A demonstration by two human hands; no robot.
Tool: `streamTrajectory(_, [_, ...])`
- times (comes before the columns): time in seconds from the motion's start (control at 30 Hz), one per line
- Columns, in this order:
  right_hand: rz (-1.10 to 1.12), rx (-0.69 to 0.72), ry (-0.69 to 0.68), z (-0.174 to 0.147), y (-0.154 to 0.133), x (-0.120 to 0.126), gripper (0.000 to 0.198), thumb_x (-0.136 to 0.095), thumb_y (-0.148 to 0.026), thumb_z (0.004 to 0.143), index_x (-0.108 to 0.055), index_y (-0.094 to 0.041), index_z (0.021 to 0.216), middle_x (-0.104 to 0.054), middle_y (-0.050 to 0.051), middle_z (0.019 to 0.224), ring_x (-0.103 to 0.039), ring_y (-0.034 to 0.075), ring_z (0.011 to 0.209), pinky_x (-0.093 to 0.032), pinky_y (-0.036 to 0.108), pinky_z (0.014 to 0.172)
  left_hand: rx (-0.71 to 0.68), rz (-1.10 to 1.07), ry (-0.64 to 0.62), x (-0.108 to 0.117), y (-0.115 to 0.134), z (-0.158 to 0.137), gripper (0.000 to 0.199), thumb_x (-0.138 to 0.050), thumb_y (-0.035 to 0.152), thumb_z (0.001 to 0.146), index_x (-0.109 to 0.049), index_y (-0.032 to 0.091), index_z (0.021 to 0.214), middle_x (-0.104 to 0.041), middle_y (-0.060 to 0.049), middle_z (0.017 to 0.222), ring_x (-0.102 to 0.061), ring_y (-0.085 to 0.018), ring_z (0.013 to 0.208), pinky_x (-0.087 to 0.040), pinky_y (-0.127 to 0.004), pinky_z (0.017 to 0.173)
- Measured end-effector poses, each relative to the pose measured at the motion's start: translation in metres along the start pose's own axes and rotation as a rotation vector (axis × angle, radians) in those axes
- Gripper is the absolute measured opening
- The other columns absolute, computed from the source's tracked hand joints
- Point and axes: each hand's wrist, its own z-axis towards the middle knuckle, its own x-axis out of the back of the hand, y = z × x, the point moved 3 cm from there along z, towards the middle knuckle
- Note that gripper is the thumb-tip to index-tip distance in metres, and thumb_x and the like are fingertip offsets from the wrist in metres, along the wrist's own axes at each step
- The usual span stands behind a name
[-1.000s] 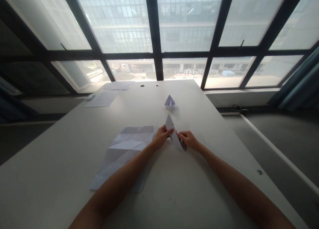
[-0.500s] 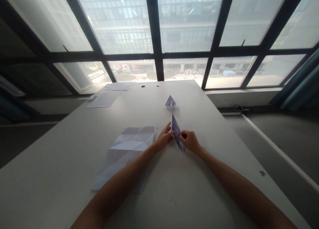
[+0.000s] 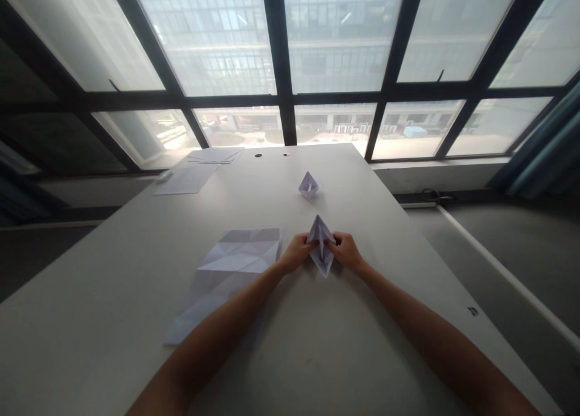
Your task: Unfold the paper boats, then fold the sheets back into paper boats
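Note:
Between my hands is a folded paper boat [image 3: 319, 230], pointed at its near and far ends, with a fold running down its middle. My left hand [image 3: 296, 251] grips its left side, the thumb over the inner edge. On the opposite side my right hand [image 3: 347, 250] pinches the paper, thumb inward. The fingers underneath are partly hidden. Farther off on the table stands a second small paper boat [image 3: 309, 186]. To the left of my left hand lies a creased sheet of paper [image 3: 244, 253], partly covered by my forearm.
The white table [image 3: 362, 355] reaches to the windows. Several paper sheets [image 3: 181, 179] lie at its far left corner. Round holes [image 3: 258, 156] sit near the far edge, and a small dark mark [image 3: 472, 311] is near the right edge.
The folded paper has turned from a narrow side-on view to face me and has spread wider. My right hand has shifted from its inner face to its right side.

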Motion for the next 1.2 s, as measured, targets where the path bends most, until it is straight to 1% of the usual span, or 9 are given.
streamTrajectory(0.1, [0.016, -0.025, 0.047, 0.0, -0.001, 0.002, 0.021, -0.058, -0.035, 0.074, -0.055, -0.018, 0.063, -0.048, -0.003, 0.059, -0.041, 0.011, 0.057, -0.031, 0.023, 0.052, -0.01, 0.02, 0.048, -0.001, 0.0, 0.001, 0.024, -0.079, 0.036, 0.068, -0.072, 0.013, 0.071, -0.063, -0.002, 0.064, -0.052, -0.014, 0.059, -0.037, -0.022, 0.055])
streamTrajectory(0.2, [0.035, -0.082, 0.06, 0.0, 0.002, 0.004, 0.021, -0.057, -0.036, 0.072, -0.051, -0.019, 0.061, -0.046, -0.003, 0.057, -0.04, 0.012, 0.057, -0.03, 0.024, 0.051, -0.013, 0.052, 0.069, -0.001, -0.002, 0.001, 0.025, -0.076, 0.037, 0.07, -0.073, 0.013, 0.073, -0.064, -0.002, 0.065, -0.053, -0.015, 0.06, -0.038, -0.023, 0.057])
streamTrajectory(0.3, [0.095, -0.119, 0.052, 0.0, 0.004, 0.006, 0.022, -0.058, -0.037, 0.071, -0.048, -0.02, 0.06, -0.044, -0.004, 0.056, -0.039, 0.012, 0.057, -0.03, 0.024, 0.051, 0.009, 0.051, 0.059, 0.0, -0.004, 0.0, 0.027, -0.075, 0.039, 0.071, -0.073, 0.012, 0.075, -0.065, -0.002, 0.066, -0.054, -0.016, 0.062, -0.039, -0.023, 0.058])
streamTrajectory(0.47, [0.261, -0.145, 0.026, 0.0, 0.002, 0.007, 0.021, -0.059, -0.035, 0.067, -0.043, -0.021, 0.063, -0.04, -0.006, 0.058, -0.036, 0.011, 0.057, -0.029, 0.023, 0.052, 0.067, -0.033, 0.042, 0.0, -0.005, -0.001, 0.027, -0.075, 0.038, 0.07, -0.073, 0.012, 0.077, -0.068, -0.004, 0.071, -0.056, -0.016, 0.063, -0.039, -0.023, 0.058])
streamTrajectory(0.57, [0.351, -0.166, -0.002, 0.0, -0.001, 0.006, 0.021, -0.059, -0.034, 0.067, -0.043, -0.022, 0.065, -0.041, -0.006, 0.059, -0.037, 0.011, 0.058, -0.031, 0.023, 0.054, 0.079, -0.084, 0.024, -0.001, -0.005, -0.001, 0.026, -0.076, 0.037, 0.07, -0.072, 0.012, 0.078, -0.068, -0.004, 0.072, -0.056, -0.015, 0.062, -0.039, -0.023, 0.059])
streamTrajectory(0.7, [0.457, -0.182, 0.01, 0.0, -0.002, 0.006, 0.019, -0.058, -0.032, 0.066, -0.043, -0.022, 0.066, -0.044, -0.005, 0.062, -0.04, 0.011, 0.059, -0.032, 0.023, 0.055, 0.068, -0.15, -0.008, -0.002, -0.005, 0.0, 0.03, -0.077, 0.035, 0.069, -0.073, 0.013, 0.089, -0.069, -0.004, 0.077, -0.058, -0.016, 0.064, -0.04, -0.024, 0.062])
streamTrajectory(0.87, [0.453, -0.22, 0.076, 0.0, -0.003, 0.006, 0.016, -0.056, -0.031, 0.065, -0.045, -0.022, 0.073, -0.05, -0.005, 0.063, -0.044, 0.013, 0.06, -0.034, 0.023, 0.055, 0.027, -0.092, 0.003, -0.001, -0.007, 0.003, 0.029, -0.073, 0.034, 0.072, -0.072, 0.012, 0.091, -0.069, -0.004, 0.08, -0.057, -0.016, 0.07, -0.04, -0.023, 0.065])
streamTrajectory(1.03, [0.498, -0.234, 0.047, -0.001, -0.007, 0.005, 0.023, -0.056, -0.029, 0.065, -0.05, -0.021, 0.085, -0.057, -0.005, 0.065, -0.047, 0.013, 0.058, -0.035, 0.023, 0.054, 0.019, -0.039, -0.005, -0.002, -0.007, 0.004, 0.032, -0.072, 0.035, 0.072, -0.069, 0.011, 0.093, -0.067, -0.004, 0.082, -0.057, -0.016, 0.073, -0.041, -0.024, 0.068])
streamTrajectory(1.2, [0.498, -0.25, 0.037, -0.001, -0.006, 0.004, 0.025, -0.055, -0.029, 0.066, -0.051, -0.021, 0.089, -0.057, -0.006, 0.063, -0.046, 0.012, 0.053, -0.032, 0.022, 0.05, 0.009, 0.001, 0.004, -0.003, -0.005, 0.003, 0.025, -0.065, 0.03, 0.075, -0.068, 0.011, 0.092, -0.067, -0.003, 0.081, -0.057, -0.016, 0.073, -0.041, -0.024, 0.068])
